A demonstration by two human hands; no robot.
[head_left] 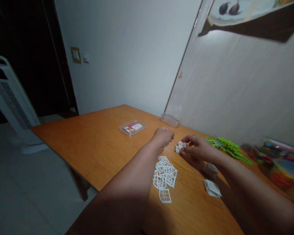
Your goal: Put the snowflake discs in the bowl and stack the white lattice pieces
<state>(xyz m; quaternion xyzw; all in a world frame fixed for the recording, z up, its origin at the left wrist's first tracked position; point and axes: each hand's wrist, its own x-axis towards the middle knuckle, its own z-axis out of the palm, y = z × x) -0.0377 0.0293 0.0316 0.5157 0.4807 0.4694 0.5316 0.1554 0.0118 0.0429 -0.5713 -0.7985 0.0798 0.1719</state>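
Note:
Over the wooden table, my right hand (197,147) has its thumb and fingers around a small white plastic lattice piece (182,144), shaped like an arched window. Right beneath that piece is a small stack of similar white pieces (178,149), touching or nearly touching it. To the left, my left hand (163,137) is closed with the knuckles up; its fingertips and anything in them are hidden. Nearer to me lies a loose, overlapping pile of white lattice pieces (165,173), with a single lattice piece (165,195) at its near end.
Two neat white stacks, one (212,188) nearer and one (210,170) behind, sit by my right forearm. Green plastic pieces (229,148) and a tub (287,173) line the wall side. A clear lid (132,127) and clear container (171,120) lie farther back on the table (93,140).

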